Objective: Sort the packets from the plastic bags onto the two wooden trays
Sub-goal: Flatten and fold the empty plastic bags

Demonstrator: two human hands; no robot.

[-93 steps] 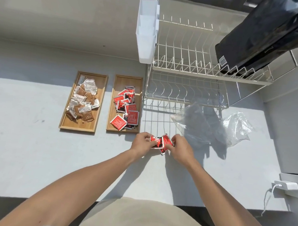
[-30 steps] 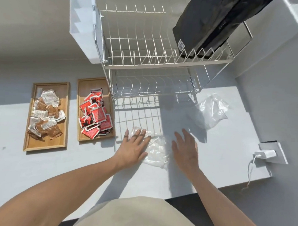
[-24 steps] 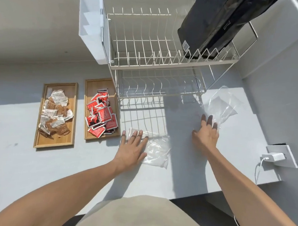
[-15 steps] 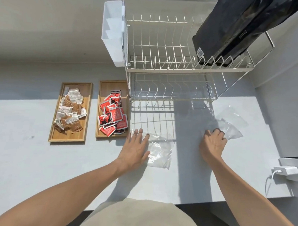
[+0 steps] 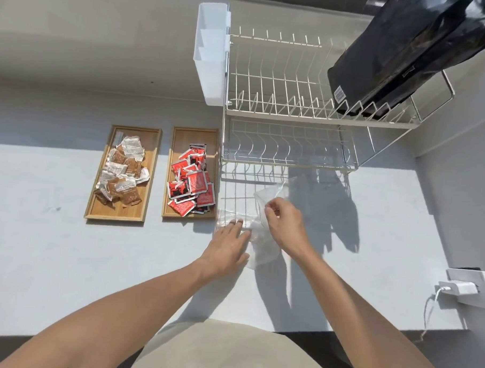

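Right hand (image 5: pixel 284 223) carried second bag (image 5: pixel 268 194) over, sunlit white counter (image 5: pixel 52 253)

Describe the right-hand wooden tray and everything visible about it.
The right wooden tray is a shallow rectangular tray of light wood with a low raised rim, lying flat on the pale counter. It sits beside the left wooden tray, a strip of counter between them, with the dish rack close on its other side. A loose overlapping heap of red packets fills most of it. Neither hand touches it.
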